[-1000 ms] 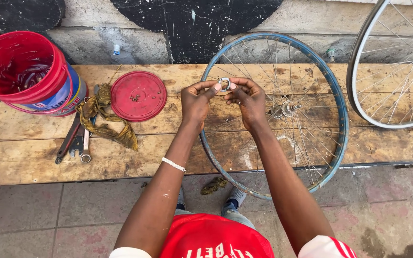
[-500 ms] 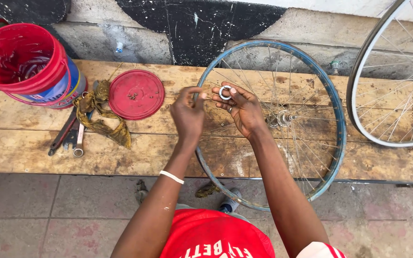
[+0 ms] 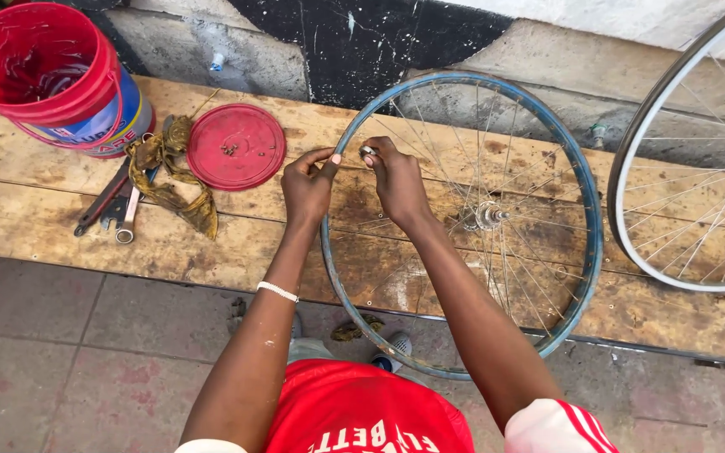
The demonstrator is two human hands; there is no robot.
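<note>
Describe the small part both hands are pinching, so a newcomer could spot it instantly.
Find the blue-rimmed bicycle wheel lying on the wooden bench. Above its upper-left rim, the left hand and right hand meet. Between their fingertips sits a small silvery metal piece, unlike the wheel's hub, which sits at the spokes' centre.

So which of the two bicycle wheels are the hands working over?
The blue-rimmed wheel lying flat on the wooden bench. Both hands meet above its left side; the silver-rimmed wheel sits apart at the right edge, untouched.
</note>
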